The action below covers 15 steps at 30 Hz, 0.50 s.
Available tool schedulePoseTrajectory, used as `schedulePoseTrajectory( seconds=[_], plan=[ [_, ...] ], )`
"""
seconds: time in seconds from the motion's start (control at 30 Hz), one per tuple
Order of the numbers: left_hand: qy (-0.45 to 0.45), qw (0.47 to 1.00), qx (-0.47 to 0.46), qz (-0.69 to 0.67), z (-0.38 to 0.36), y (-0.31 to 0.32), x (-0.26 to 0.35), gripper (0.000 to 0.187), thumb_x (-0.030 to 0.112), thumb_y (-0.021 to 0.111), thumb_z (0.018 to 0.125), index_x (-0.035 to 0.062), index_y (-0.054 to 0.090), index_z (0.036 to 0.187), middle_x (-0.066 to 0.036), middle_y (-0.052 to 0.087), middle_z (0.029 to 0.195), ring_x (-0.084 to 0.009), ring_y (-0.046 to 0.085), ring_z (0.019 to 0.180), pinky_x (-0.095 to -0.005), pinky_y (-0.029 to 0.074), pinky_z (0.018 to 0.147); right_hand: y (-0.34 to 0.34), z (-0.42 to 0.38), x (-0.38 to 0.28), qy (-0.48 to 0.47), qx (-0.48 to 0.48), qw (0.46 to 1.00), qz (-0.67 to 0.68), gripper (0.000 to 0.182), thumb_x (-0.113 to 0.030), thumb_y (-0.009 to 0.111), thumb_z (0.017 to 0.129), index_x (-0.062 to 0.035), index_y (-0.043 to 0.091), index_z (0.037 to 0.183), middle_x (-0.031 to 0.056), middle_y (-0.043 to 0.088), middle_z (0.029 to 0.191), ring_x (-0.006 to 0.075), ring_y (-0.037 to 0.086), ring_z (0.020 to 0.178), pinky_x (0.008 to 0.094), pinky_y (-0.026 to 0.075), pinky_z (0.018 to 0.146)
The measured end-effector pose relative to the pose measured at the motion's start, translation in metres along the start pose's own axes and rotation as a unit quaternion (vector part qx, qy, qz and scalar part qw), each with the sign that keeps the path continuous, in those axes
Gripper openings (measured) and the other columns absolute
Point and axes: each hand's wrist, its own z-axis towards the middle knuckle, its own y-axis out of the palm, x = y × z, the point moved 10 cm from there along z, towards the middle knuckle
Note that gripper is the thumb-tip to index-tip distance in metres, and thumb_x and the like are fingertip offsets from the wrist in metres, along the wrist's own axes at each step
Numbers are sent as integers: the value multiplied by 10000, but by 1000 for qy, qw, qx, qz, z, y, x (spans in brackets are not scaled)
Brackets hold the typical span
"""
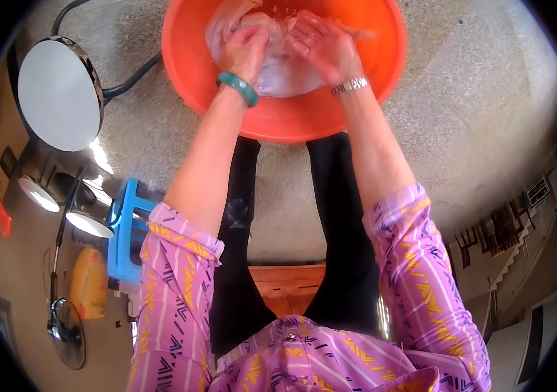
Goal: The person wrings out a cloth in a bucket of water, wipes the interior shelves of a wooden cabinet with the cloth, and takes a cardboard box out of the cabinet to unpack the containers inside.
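A large orange basin stands on the floor in front of me, with water and a pale, whitish cloth in it. My left hand, a green bangle at its wrist, is curled closed over the cloth on the left side of the basin. Its fingertips are partly hidden, but cloth bunches around them. My right hand, with a metal watch band at the wrist, lies palm up with its fingers spread. It is beside the left hand, over the wet cloth, and grips nothing.
To the left are a round white-topped stool, a blue plastic stool and a yellow-orange bag or container. An orange-brown seat shows between my legs. Stairs are at the far right.
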Motion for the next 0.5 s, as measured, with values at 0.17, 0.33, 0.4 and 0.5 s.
schedulePoseTrajectory(
  seconds=[0.17,0.33,0.4,0.5],
  plan=[
    [63,995,-73,-23,-69,33,38,456,157,702,753,28,496,1139,-41,566,1027,-108,528,926,-235,439,771,41,-86,-2,20,-83,972,218,515,-385,405,910,59,463,1165,206,514,1152,306,488,1101,412,389,945],
    [90,988,-123,-34,-93,66,53,268,45,648,777,22,561,1030,-41,615,915,-93,589,802,-208,482,710,66,-111,-6,-8,-137,977,160,524,-397,372,918,41,458,1192,201,506,1192,292,480,1128,381,382,958],
    [118,988,-85,-55,-94,66,60,199,48,641,783,15,574,967,-30,630,838,-85,592,760,-197,479,686,71,-114,-16,-34,-140,981,132,493,-371,389,917,21,453,1209,185,512,1192,275,493,1116,368,380,957],
    [155,979,-55,-117,-99,67,72,178,101,626,806,14,575,953,-27,631,800,-75,579,712,-191,470,650,75,-114,-21,-44,-136,983,112,500,-372,407,914,19,443,1223,166,510,1199,256,498,1109,352,379,954]
  ],
)
